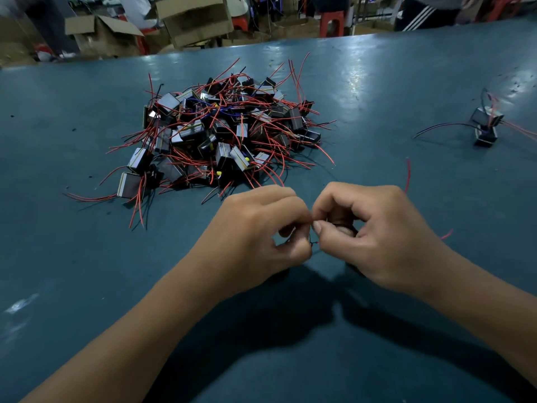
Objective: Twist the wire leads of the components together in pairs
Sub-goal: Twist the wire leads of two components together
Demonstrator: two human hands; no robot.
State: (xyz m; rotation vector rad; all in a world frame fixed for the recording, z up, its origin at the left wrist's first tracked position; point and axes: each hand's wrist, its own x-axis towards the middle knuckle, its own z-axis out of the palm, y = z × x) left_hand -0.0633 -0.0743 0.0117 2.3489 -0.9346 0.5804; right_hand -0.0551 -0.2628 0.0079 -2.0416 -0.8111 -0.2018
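Head view shows me both hands meeting low over the teal worktop (87,280). My left hand (255,228) and right hand (374,234) each have fingers curled, pinching the thin wire leads (314,242) between their tips. Beyond them lies the pile of components (223,132), red wires sprawling; a small joined cluster (486,126) sits far right.

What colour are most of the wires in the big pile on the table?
Mostly red, with a few black and blue ones, in the pile. Head view shows it.
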